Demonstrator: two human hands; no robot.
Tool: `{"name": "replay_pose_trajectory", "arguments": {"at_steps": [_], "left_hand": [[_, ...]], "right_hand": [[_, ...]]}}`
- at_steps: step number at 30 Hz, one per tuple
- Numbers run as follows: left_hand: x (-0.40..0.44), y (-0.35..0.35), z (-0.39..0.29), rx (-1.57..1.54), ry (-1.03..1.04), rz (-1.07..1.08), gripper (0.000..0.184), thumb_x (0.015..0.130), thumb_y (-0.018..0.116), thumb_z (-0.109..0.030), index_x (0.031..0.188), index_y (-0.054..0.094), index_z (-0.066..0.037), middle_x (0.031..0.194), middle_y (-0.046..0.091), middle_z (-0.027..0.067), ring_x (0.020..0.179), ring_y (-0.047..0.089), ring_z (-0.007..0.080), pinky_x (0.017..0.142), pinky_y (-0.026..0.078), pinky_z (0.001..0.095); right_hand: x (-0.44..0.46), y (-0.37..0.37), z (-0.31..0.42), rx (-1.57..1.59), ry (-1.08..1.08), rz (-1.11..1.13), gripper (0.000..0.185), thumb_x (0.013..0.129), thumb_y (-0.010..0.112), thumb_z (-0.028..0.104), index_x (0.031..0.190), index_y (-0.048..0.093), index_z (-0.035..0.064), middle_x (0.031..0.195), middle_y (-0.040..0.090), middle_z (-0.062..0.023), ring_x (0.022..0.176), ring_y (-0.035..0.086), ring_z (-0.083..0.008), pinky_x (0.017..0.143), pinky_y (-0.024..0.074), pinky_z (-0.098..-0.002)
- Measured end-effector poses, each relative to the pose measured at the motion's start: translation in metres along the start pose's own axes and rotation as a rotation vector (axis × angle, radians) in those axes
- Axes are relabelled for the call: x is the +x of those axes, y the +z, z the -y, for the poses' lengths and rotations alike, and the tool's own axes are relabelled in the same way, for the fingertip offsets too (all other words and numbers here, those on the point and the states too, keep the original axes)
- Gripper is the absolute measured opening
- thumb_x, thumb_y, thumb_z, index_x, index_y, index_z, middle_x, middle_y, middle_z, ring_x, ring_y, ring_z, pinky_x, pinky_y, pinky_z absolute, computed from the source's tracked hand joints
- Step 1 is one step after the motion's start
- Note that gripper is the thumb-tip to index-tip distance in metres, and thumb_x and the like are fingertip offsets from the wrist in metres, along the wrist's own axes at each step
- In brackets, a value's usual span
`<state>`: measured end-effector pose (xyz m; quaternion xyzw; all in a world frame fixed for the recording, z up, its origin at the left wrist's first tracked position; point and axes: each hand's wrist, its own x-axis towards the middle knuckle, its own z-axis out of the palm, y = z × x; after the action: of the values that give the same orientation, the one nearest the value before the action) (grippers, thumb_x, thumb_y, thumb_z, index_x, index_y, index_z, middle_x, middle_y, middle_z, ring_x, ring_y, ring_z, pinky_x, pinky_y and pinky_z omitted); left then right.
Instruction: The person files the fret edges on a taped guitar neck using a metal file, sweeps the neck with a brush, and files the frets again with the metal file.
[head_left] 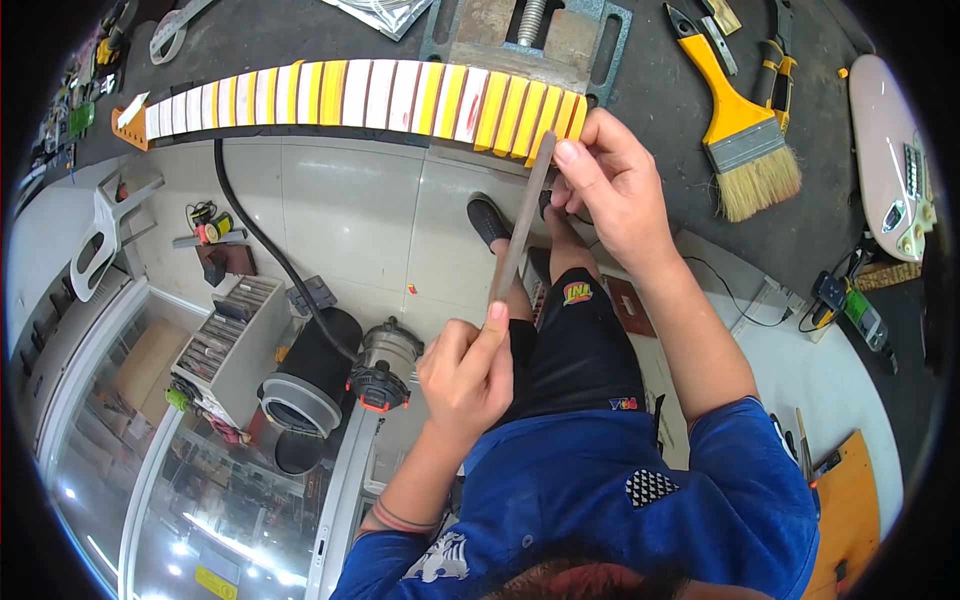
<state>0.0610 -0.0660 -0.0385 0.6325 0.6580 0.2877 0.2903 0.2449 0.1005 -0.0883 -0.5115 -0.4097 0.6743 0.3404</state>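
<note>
A guitar neck (380, 95) lies along the bench edge, its fingerboard covered in yellow and white tape strips with narrow dark gaps between them. A slim grey metal file (524, 220) slants from the neck's right end down toward my body. My left hand (467, 372) pinches the file's near end between thumb and fingers. Up at the neck's right end, my right hand (612, 190) has its thumb and fingers closed at the file's far end. The file's tip meets the taped edge there; exact contact is hard to make out.
A metal vise (530, 45) sits behind the neck. To the right are a yellow-handled brush (730, 130), pliers (775, 70) and a pale pink guitar body (890, 150). Below left stand a vacuum cleaner (385, 365) with its black hose (250, 230) and a white chair (105, 235).
</note>
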Motion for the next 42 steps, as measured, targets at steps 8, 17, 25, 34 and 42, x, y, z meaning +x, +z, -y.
{"name": "replay_pose_trajectory", "arguments": {"at_steps": [8, 17, 25, 34, 42], "left_hand": [[0.115, 0.024, -0.018, -0.075, 0.083, -0.09, 0.05, 0.09, 0.074, 0.016, 0.137, 0.075, 0.001, 0.073, 0.054, 0.009, 0.058, 0.051, 0.0193, 0.053, 0.043, 0.0338], [0.043, 0.005, -0.007, -0.049, 0.019, -0.037, 0.053, 0.088, 0.078, 0.007, 0.14, 0.076, -0.007, 0.078, 0.058, 0.007, 0.058, 0.058, 0.0237, 0.055, 0.051, 0.0363], [0.049, 0.003, -0.006, -0.096, 0.023, 0.004, 0.047, 0.091, 0.072, 0.016, 0.136, 0.075, 0.003, 0.073, 0.058, 0.0105, 0.06, 0.055, 0.0183, 0.058, 0.047, 0.0322], [0.112, 0.022, -0.016, -0.185, 0.042, -0.051, 0.049, 0.092, 0.071, 0.016, 0.139, 0.074, 0.002, 0.075, 0.058, 0.0096, 0.063, 0.057, 0.0207, 0.059, 0.046, 0.0321], [0.008, -0.006, 0.001, -0.151, 0.015, -0.004, 0.05, 0.088, 0.073, 0.015, 0.136, 0.075, 0.002, 0.07, 0.056, 0.0095, 0.057, 0.054, 0.0197, 0.054, 0.046, 0.0318]], "right_hand": [[0.001, 0.003, 0.003, 0.027, -0.01, -0.012, 0.023, 0.112, 0.07, 0.021, 0.098, 0.06, 0.0044, 0.093, 0.067, 0.0007, 0.079, 0.06, -0.0042, 0.068, 0.0552, -0.0251], [0.0, 0.001, 0.001, 0.043, -0.011, 0.003, 0.023, 0.111, 0.071, 0.02, 0.098, 0.06, 0.0045, 0.092, 0.067, 0.0009, 0.08, 0.061, -0.0044, 0.069, 0.0551, -0.0253], [0.0, 0.001, 0.003, 0.009, -0.006, 0.006, 0.023, 0.112, 0.07, 0.022, 0.099, 0.061, 0.005, 0.094, 0.069, 0.0002, 0.08, 0.062, -0.0055, 0.069, 0.0547, -0.0251], [0.0, -0.001, 0.002, 0.011, 0.002, 0.0, 0.026, 0.112, 0.07, 0.025, 0.098, 0.061, 0.0056, 0.093, 0.069, 0.0, 0.08, 0.063, -0.0058, 0.07, 0.0548, -0.025], [0.0, -0.001, 0.004, -0.013, 0.023, 0.005, 0.027, 0.111, 0.071, 0.028, 0.098, 0.061, 0.0061, 0.092, 0.07, -0.0004, 0.077, 0.063, -0.0065, 0.067, 0.0534, -0.0245]]}}
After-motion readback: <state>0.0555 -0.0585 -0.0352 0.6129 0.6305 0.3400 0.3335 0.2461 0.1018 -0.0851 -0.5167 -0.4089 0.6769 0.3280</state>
